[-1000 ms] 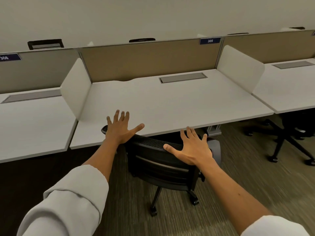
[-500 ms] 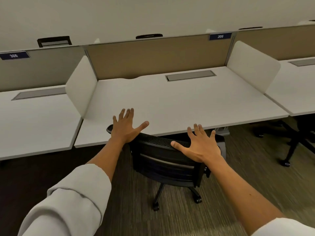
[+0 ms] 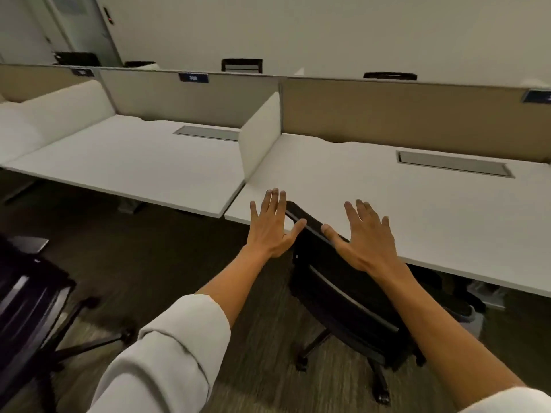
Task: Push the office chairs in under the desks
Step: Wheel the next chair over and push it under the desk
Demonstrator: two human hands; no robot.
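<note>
Both hands spread flat, fingers splayed, gripping nothing: left hand [image 3: 272, 226] by the chair back's upper corner, right hand [image 3: 365, 236] on its top edge, probably to shove rather than hold. Black chair [image 3: 343, 293] at centre-right of the frame, seat tucked beneath the white surface [image 3: 447, 210]. Second chair [image 3: 29, 308] at lower left, well apart from any desk.
</note>
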